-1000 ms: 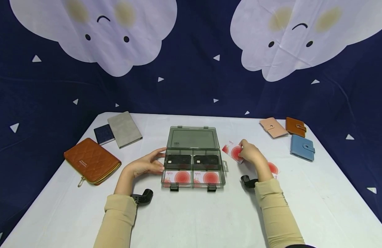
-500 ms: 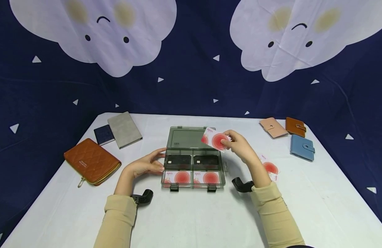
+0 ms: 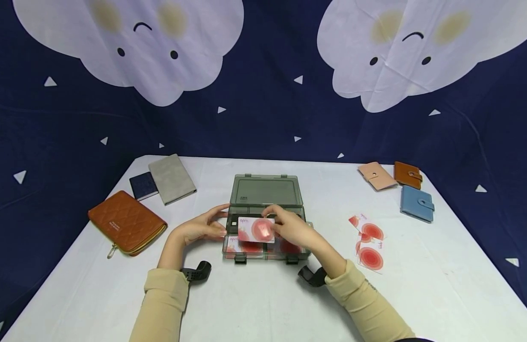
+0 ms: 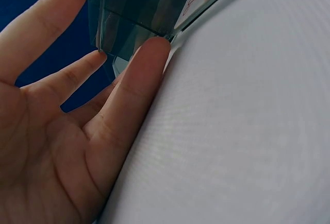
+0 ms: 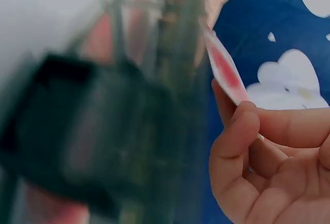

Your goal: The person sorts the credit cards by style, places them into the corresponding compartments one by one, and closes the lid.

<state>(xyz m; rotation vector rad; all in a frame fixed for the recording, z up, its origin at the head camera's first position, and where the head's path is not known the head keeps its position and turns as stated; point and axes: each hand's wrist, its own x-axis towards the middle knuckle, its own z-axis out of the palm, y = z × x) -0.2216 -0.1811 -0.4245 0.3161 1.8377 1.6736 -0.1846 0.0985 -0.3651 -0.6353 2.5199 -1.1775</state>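
R hand [image 3: 291, 229] pinches a card [image 3: 256, 229] by its right edge, thumb + fingers, holding it flat-ish just above the box [image 3: 266, 190]'s front left compartment, prob. so it can drop straight in. L hand [image 3: 202, 227] is spread, fingers straight, tips against the box's left wall [image 4: 129, 26], seemingly bracing it so it won't slide on the table [image 3: 255, 304]. Box sits mid-table, lid open, tilted back. R forearm angles in from the right, wrist low; wrist view is blurry, though the pinch shows. Two spare cards [image 3: 367, 244] lie to the right.
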